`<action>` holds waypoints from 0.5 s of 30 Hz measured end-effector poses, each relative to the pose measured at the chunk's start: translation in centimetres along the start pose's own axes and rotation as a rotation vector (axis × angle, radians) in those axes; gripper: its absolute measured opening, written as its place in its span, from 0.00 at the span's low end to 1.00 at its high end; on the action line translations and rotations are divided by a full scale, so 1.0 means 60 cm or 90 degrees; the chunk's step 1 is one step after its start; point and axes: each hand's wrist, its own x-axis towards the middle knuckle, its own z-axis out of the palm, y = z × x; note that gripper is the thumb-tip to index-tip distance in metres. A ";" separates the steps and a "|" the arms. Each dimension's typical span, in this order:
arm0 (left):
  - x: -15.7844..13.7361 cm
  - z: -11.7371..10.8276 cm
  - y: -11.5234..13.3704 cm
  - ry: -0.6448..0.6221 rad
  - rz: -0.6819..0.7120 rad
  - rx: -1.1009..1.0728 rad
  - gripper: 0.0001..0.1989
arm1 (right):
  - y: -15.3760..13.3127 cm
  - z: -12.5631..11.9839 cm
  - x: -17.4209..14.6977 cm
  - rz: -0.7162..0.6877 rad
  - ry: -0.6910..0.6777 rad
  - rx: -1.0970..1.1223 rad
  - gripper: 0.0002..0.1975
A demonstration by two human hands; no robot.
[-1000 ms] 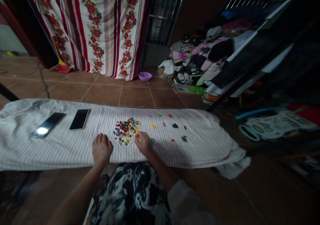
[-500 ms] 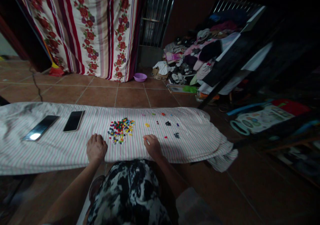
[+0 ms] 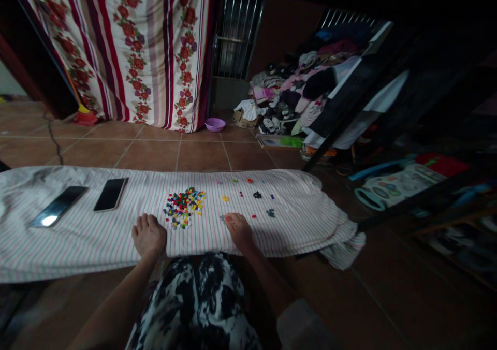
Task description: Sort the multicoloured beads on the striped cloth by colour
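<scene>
My left hand [image 3: 149,234] lies palm down on the striped cloth, fingers loosely stretched and holding nothing. To its right is a mixed heap of tiny coloured beads [image 3: 182,205]. My right hand [image 3: 239,231] has its thumb and fingers pinched low over the cloth, with a small orange bead [image 3: 228,219] at the fingertips. Just left of those fingertips sits a little grey piece [image 3: 222,218]. Around this hand lie small single-colour groups: yellow beads [image 3: 225,198], black beads [image 3: 257,195], dark grey beads [image 3: 271,213] and a red bead [image 3: 253,216].
Two phones, a nearer one [image 3: 111,194] and a farther-left one [image 3: 59,206], lie on the striped cloth [image 3: 303,225]. Beyond are a floral curtain [image 3: 155,55], a purple basin [image 3: 215,125] and a clothes pile [image 3: 295,88]. A dark post [image 3: 322,156] rises behind the cloth.
The view has shifted slightly. My right hand has drawn a little to the right over the cloth, and a grey piece now shows beside its fingertips. My left hand stays in place.
</scene>
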 end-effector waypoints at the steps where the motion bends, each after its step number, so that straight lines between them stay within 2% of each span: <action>1: 0.000 0.001 0.000 0.005 0.002 -0.003 0.23 | 0.006 -0.002 0.002 -0.002 0.003 -0.009 0.09; 8: -0.004 0.004 -0.003 0.026 0.012 -0.012 0.22 | 0.071 -0.032 0.039 0.009 0.039 -0.024 0.12; 15: -0.006 0.009 -0.002 0.048 0.010 -0.009 0.21 | 0.137 -0.083 0.124 0.144 0.052 -0.129 0.14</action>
